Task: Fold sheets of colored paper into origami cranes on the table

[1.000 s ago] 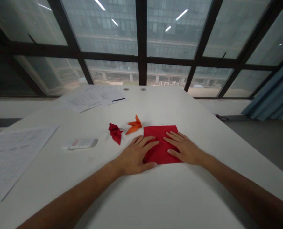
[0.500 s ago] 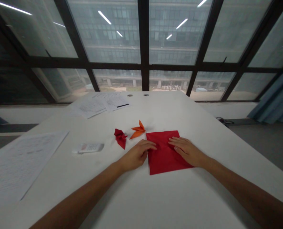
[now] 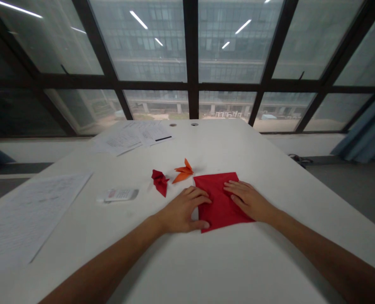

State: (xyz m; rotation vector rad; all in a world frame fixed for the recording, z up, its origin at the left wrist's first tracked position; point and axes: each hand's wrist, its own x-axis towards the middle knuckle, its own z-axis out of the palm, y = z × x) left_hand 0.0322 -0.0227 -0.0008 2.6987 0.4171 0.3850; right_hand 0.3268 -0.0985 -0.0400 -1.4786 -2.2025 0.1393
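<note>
A square sheet of red paper (image 3: 220, 207) lies on the white table between my hands, with faint creases on it. My left hand (image 3: 187, 210) rests at the sheet's left side, thumb spread toward the near left corner and fingers on the left edge. Flat on the right part of the paper lies my right hand (image 3: 246, 197), its fingers stretched out. Just beyond my left hand are a folded red origami piece (image 3: 160, 182) and an orange origami piece (image 3: 184, 172) with pointed tips.
On the white table (image 3: 225, 266), a clear packet with printed text (image 3: 120, 195) lies to the left. A large printed sheet (image 3: 44, 215) is at the left edge, and more papers (image 3: 130, 137) overlap at the back left. Windows stand behind the table.
My left hand has opened out, its thumb moving apart from the fingers onto the near left corner of the red paper. My right hand has stayed nearly in place.
</note>
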